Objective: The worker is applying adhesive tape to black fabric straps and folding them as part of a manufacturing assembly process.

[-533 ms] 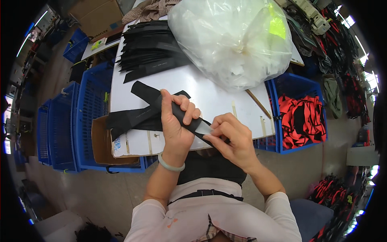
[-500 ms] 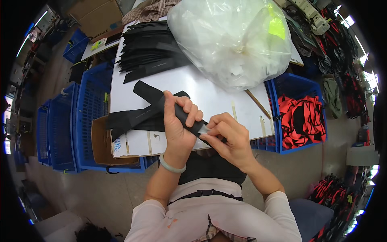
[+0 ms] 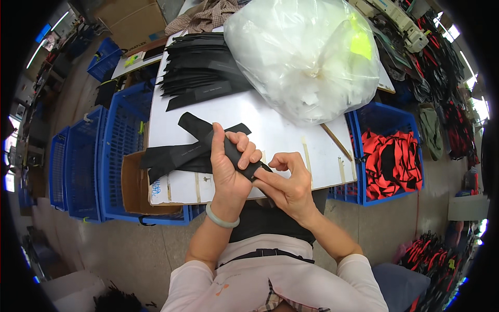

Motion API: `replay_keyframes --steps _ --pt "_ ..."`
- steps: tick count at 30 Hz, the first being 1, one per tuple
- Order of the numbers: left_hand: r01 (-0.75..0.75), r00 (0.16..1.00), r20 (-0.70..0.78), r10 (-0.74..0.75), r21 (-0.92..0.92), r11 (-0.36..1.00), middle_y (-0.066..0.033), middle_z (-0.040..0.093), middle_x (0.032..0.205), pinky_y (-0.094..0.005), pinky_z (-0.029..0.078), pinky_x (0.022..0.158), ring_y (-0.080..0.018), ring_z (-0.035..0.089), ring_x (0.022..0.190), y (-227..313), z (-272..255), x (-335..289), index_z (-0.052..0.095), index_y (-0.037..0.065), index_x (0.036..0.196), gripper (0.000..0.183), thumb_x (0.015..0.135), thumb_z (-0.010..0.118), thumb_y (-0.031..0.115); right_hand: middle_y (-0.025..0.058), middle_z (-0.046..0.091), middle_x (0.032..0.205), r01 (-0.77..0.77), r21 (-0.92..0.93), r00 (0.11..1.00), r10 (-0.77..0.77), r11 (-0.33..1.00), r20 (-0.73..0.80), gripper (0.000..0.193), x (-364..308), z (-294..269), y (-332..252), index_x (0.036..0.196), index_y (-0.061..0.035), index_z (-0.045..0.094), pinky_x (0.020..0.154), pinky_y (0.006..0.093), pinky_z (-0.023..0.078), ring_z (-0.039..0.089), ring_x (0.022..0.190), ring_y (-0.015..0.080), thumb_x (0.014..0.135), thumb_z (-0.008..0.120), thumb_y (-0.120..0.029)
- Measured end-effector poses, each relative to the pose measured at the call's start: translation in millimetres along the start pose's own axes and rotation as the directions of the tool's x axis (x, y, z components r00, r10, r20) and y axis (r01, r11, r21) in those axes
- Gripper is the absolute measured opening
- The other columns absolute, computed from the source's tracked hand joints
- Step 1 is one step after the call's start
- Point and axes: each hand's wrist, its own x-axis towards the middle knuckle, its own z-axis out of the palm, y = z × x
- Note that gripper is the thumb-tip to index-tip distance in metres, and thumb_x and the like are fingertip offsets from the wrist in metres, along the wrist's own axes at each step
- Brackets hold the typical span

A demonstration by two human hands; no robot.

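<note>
My left hand (image 3: 232, 164) is wrapped round a black fabric strip (image 3: 232, 144), thumb pointing up along it. At the strip's near end, my right hand (image 3: 289, 185) presses with one fingertip, while its forefinger is bent and raised off the cloth. What lies under the right fingers is hidden. Beneath and left of my left hand, loose black strips (image 3: 179, 154) lie crossed on the white table (image 3: 280, 136). A thick row of matching black strips (image 3: 200, 67) is stacked farther back.
A big clear plastic bag (image 3: 306, 62) of white pieces fills the table's far right. By it lies a thin brown stick (image 3: 337, 141). A blue crate (image 3: 358, 156) with red and black straps (image 3: 391, 164) stands right; blue crates (image 3: 117, 117) and a cardboard box (image 3: 134, 182) stand left.
The small whitish piece between my right fingers is out of sight. My right hand has shifted onto the strip's end, its forefinger lifted away. My left hand keeps its grip.
</note>
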Motion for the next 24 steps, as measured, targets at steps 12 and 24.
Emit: replay_keyframes --steps 12,24 --pt "-0.046 0.995 0.084 0.045 0.010 0.999 -0.0012 0.046 0.065 -0.0280 0.040 0.049 -0.0110 0.037 0.041 2 0 -2 0.051 0.010 0.074 0.045 0.100 0.049 0.047 0.0093 0.055 0.094 -0.004 -0.106 0.969 0.030 0.994 0.245 0.047 -2 -6 -3 0.112 -0.0134 0.070 0.075 0.0351 0.042 0.052 0.082 0.0227 0.071 0.080 -0.034" --pt "-0.475 0.830 0.543 0.127 0.569 0.671 -0.0134 0.064 0.091 -0.0348 0.050 0.082 -0.0199 0.063 0.083 -27 -15 -10 0.062 -0.004 0.104 0.048 0.104 0.042 0.040 0.0048 0.067 0.095 -0.540 0.689 0.809 0.524 0.484 0.266 0.019 -19 -7 12 0.097 0.0012 0.066 0.080 0.0257 0.047 0.059 0.093 0.0089 0.081 0.075 -0.003"
